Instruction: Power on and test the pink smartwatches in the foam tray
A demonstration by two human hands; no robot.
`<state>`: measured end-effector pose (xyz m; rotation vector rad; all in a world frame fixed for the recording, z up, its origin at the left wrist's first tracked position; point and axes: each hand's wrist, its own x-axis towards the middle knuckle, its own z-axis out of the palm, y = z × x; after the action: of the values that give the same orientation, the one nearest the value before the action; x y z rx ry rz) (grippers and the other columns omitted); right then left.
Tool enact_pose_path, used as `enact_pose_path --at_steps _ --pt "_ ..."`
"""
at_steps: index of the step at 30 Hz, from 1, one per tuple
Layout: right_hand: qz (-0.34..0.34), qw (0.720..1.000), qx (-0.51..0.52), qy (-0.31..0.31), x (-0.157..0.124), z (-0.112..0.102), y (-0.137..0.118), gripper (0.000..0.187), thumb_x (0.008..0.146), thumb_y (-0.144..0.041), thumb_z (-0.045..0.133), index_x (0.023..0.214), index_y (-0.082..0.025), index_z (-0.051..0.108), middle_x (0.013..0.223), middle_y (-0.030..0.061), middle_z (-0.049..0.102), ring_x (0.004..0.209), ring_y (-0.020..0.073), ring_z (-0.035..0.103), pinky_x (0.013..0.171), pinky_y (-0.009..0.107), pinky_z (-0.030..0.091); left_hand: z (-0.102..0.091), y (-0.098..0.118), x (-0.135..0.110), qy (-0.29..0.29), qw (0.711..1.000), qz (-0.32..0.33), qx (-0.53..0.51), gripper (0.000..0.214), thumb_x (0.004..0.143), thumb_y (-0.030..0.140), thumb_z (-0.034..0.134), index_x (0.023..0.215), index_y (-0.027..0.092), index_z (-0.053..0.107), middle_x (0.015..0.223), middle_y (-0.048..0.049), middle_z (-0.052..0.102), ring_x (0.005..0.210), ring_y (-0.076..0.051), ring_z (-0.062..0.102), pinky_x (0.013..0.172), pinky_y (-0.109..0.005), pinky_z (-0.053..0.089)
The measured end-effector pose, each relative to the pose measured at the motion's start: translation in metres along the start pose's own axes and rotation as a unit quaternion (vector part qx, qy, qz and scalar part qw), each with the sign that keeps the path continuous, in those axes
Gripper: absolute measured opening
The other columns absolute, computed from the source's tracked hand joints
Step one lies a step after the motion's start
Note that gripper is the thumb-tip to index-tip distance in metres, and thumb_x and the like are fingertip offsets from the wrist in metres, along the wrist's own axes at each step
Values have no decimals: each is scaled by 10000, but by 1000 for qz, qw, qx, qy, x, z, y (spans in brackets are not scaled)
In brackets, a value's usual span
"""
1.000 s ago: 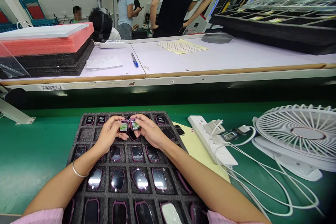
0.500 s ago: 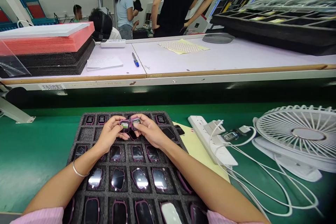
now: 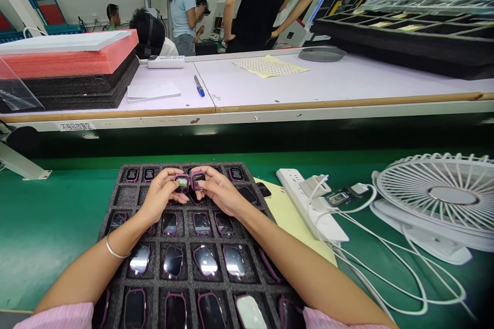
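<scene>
My left hand [image 3: 162,193] is closed around a purple-framed smartwatch [image 3: 181,183] whose screen is lit with a green patch. In my right hand [image 3: 218,190] is a second purple smartwatch [image 3: 198,180], its screen lit mostly dark, the thumb on its face. The two watches are held side by side, close together, above the far rows of a dark foam tray [image 3: 126,196]. Several strapless watches lie in the tray's compartments, such as a dark-screened watch [image 3: 173,262] and one with a whitish face [image 3: 250,312]. My hands hide some far compartments.
Right of the tray are a yellow sheet [image 3: 283,211], a white power strip [image 3: 299,190] with cables and a white fan [image 3: 436,200]. A raised shelf [image 3: 162,113] behind carries foam stacks [image 3: 111,85], papers and a pen [image 3: 199,86]. Several people are beyond it.
The right watch's screen has gone from showing a green patch to mostly dark. Both hands keep hold of their watches and have barely moved.
</scene>
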<state>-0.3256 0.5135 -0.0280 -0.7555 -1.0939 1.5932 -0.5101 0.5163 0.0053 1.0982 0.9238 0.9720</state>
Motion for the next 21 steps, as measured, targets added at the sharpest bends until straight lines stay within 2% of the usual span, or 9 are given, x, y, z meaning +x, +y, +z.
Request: enact_pose_path --at_steps 11,18,21 --pt "-15 999 -26 -11 1 -2 2 381 815 -341 738 1148 -217 601 893 6 621 621 125 587 608 279 466 1 0 0 4 999 22 42 402 736 361 692 1051 165 537 922 -25 629 551 -132 668 546 -259 556" --pt "-18 1000 -16 -6 1 -2 3 385 774 -248 719 1140 -230 600 901 4 624 622 129 589 607 275 447 0 -2 2 -3 999 30 39 477 687 256 681 1131 167 529 993 -49 619 588 -122 654 583 -265 536" --pt "-23 1000 -20 -3 2 -1 2 405 758 -246 728 1141 -226 597 880 1 632 607 126 585 589 263 428 5 8 -2 0 998 46 32 523 655 183 714 1148 179 541 1001 -51 622 645 -110 629 597 -232 508"
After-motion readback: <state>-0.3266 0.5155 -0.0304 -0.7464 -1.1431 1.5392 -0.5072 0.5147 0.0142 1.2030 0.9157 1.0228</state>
